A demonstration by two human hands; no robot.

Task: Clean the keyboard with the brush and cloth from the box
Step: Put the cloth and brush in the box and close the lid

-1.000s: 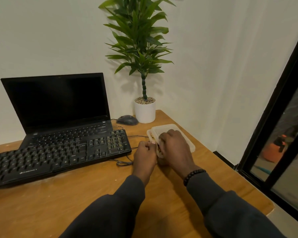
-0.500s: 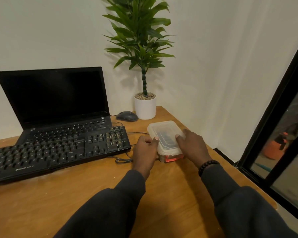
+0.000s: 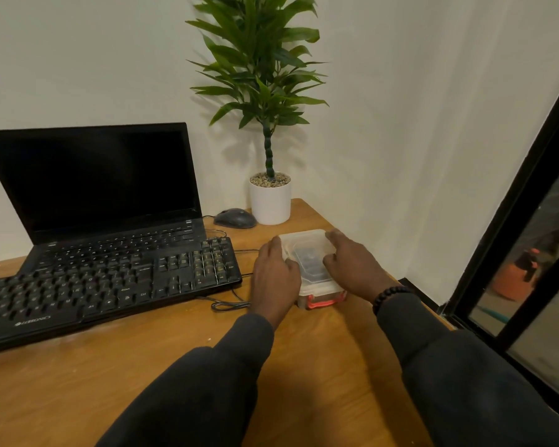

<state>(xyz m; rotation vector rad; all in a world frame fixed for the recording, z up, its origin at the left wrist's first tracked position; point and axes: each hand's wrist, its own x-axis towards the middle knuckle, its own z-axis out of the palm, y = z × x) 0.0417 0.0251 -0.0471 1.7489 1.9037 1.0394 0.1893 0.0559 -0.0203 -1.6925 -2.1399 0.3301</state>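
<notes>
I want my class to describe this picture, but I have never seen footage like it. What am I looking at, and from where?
There is no machine: a person wears a camera on the head, looking down at their own arms. On the desk lie a keyboard, a laptop, a mouse and a potted plant. The left hand and right hand rest on either side of a small clear box, its lid on. Brush and cloth are not out yet.

Clear lidded box (image 3: 313, 266) with red latch sits near the desk's (image 3: 78, 382) right edge. Left hand (image 3: 275, 279) and right hand (image 3: 352, 269) press against its two sides. Black keyboard (image 3: 110, 285) lies left of it, laptop (image 3: 94, 188) behind.
</notes>
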